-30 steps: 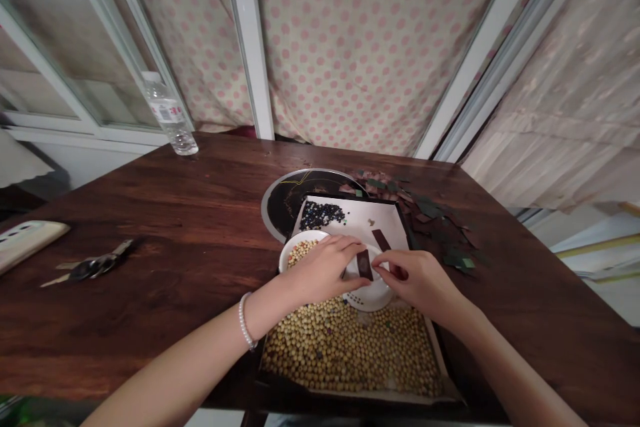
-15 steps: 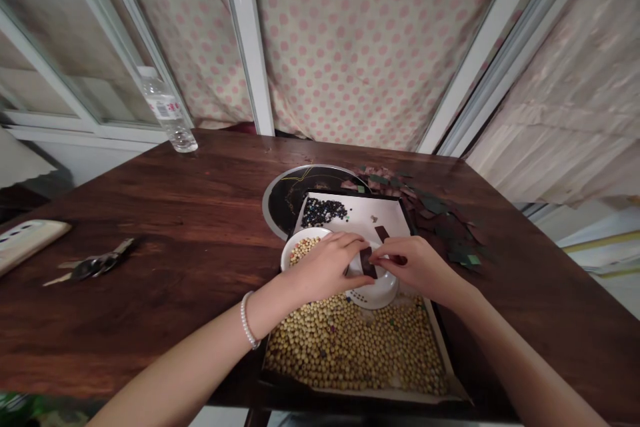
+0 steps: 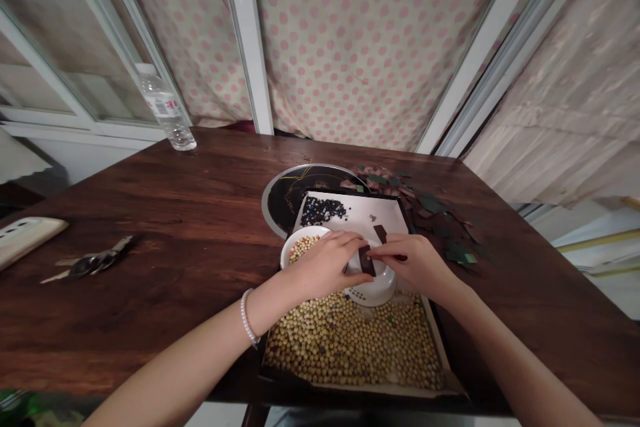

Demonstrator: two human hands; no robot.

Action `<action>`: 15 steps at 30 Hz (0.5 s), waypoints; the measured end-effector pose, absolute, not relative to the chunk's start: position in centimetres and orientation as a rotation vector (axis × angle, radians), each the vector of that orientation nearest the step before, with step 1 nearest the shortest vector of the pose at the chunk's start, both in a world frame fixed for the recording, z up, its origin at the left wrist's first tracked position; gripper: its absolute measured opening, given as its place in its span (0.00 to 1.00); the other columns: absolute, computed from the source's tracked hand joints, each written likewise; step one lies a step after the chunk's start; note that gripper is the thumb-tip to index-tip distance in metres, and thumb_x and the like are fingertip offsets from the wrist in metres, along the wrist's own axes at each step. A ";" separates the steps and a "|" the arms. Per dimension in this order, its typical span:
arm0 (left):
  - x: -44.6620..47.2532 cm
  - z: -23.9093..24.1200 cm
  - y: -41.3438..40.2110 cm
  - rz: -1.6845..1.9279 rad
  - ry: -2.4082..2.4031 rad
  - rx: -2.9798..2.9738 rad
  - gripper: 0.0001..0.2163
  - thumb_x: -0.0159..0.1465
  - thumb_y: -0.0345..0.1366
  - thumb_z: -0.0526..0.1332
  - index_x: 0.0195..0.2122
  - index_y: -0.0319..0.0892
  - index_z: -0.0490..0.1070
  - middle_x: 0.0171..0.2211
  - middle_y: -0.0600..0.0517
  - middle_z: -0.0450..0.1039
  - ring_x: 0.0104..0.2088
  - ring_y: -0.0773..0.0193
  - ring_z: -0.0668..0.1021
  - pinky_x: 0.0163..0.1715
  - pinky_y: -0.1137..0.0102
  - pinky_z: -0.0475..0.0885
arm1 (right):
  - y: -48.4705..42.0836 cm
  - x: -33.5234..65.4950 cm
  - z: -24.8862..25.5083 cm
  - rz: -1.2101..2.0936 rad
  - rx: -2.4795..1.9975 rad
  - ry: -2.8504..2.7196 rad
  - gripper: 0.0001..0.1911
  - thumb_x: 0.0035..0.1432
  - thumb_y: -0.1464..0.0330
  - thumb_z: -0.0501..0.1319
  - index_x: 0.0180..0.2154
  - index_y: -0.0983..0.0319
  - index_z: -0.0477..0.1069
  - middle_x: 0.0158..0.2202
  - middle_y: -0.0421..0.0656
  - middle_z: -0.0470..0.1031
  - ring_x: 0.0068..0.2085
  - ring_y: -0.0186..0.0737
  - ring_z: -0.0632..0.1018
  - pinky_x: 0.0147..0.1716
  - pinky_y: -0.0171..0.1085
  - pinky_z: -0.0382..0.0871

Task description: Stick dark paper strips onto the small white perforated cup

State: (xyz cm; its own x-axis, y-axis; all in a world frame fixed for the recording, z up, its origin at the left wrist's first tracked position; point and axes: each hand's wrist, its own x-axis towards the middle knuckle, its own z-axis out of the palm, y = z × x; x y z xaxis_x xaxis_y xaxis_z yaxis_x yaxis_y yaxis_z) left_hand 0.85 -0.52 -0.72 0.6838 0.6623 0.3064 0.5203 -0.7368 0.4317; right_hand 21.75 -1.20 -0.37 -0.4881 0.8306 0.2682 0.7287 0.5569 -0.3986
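My left hand (image 3: 327, 265) reaches over the white bowls, thumb and fingers closed round the edges of a small dark brown rectangular piece (image 3: 367, 263). My right hand (image 3: 417, 259) is pinched, its fingertips against that piece; whatever lies between them is too small to make out. Beneath both hands sits a white bowl (image 3: 373, 293) with holes or dark marks in its side. A second white bowl (image 3: 286, 250) with pale round beads (image 3: 303, 247) is partly covered by my left hand. Another dark brown strip (image 3: 380, 233) lies just beyond my right fingers.
The shallow tray (image 3: 385, 210) holds many tan beads (image 3: 350, 340) in front and black beads (image 3: 320, 211) at the back left. Dark brown and green pieces (image 3: 437, 213) are scattered right of it. Keys (image 3: 93, 261), a phone (image 3: 30, 235) and a water bottle (image 3: 167, 110) are leftward.
The view has shifted slightly. Both hands keep nearly the same place over the bowl, and my right fingertips remain at the dark brown piece.
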 end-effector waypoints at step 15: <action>0.8 -0.4 -0.6 0.642 0.930 2.620 0.24 0.57 0.45 0.65 0.51 0.39 0.66 0.49 0.43 0.72 0.49 0.51 0.74 0.49 0.57 0.68 | -2.0 21.4 -0.6 0.557 -1.222 -2.240 0.11 0.57 0.71 0.56 0.34 0.59 0.77 0.33 0.41 0.80 0.32 0.36 0.77 0.30 0.34 0.67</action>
